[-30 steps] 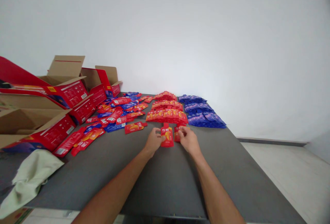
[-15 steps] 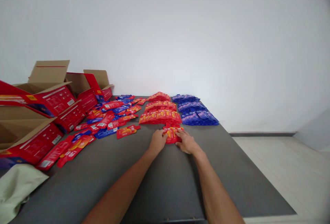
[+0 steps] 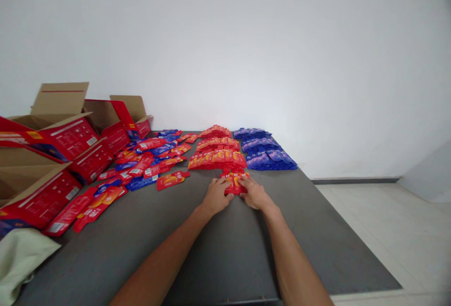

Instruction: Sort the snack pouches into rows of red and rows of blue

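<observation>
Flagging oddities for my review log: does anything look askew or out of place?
Nothing looks visibly damaged. The loose pouches lie jumbled beside the open boxes, unlike the neat red rows and blue rows.

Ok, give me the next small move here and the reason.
Probably square up the red pouches with light pressure from both sides: the left grip and right grip touch them at opposite sides, and the row of red pouches just beyond lies in a neat overlap.
</observation>
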`<move>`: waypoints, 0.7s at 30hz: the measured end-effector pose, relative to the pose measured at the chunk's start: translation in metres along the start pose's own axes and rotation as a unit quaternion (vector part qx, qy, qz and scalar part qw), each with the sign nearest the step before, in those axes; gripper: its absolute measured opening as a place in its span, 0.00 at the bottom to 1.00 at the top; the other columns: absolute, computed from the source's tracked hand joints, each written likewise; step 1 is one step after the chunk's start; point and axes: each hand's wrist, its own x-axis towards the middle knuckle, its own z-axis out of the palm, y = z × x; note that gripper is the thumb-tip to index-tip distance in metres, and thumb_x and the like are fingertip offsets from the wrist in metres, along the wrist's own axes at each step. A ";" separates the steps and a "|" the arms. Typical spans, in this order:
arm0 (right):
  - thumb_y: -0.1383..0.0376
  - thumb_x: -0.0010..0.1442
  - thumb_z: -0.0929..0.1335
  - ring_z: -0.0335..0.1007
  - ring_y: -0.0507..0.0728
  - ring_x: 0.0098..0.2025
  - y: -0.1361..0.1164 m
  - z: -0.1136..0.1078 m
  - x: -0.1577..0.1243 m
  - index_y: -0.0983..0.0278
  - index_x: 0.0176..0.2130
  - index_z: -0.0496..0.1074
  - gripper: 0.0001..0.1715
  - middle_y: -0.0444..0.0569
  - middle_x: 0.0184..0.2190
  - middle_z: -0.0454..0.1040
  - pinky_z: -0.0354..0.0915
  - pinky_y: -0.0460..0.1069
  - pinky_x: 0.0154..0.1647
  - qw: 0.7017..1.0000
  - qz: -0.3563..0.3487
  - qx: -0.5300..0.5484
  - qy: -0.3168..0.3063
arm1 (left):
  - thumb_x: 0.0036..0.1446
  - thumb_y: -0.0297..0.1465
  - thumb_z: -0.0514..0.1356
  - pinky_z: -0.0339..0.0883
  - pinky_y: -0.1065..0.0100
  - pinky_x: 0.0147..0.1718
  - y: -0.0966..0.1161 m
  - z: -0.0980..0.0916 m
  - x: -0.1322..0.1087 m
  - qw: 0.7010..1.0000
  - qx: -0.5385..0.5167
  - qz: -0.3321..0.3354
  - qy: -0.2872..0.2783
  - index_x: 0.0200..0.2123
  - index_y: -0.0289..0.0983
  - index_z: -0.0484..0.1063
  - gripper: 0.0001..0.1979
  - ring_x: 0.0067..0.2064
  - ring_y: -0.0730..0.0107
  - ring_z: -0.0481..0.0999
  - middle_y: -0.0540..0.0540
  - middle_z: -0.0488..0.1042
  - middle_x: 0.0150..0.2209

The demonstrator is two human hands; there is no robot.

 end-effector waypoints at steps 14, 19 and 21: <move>0.67 0.58 0.65 0.52 0.64 0.64 -0.048 0.000 -0.005 0.61 0.56 0.70 0.26 0.54 0.60 0.65 0.53 0.63 0.62 0.983 -0.081 0.032 0.160 | 0.60 0.37 0.54 0.53 0.57 0.57 -0.016 -0.037 -0.016 0.991 0.096 -0.067 0.062 0.55 0.38 0.70 0.21 0.59 0.54 0.61 0.39 0.68 0.57; 0.72 0.58 0.62 0.61 0.61 0.56 -0.093 0.028 -0.009 0.64 0.52 0.73 0.23 0.54 0.52 0.72 0.56 0.58 0.60 0.961 -0.201 0.077 0.171 | 0.61 0.32 0.51 0.47 0.52 0.61 -0.057 -0.057 -0.028 0.954 0.211 -0.177 0.114 0.55 0.35 0.68 0.20 0.63 0.50 0.57 0.34 0.66 0.58; 0.72 0.59 0.62 0.61 0.60 0.55 -0.104 0.039 -0.010 0.63 0.51 0.73 0.23 0.53 0.51 0.72 0.57 0.57 0.59 0.959 -0.223 0.077 0.154 | 0.61 0.33 0.52 0.45 0.47 0.60 -0.070 -0.059 -0.033 0.940 0.233 -0.221 0.112 0.55 0.34 0.67 0.21 0.64 0.45 0.56 0.31 0.63 0.60</move>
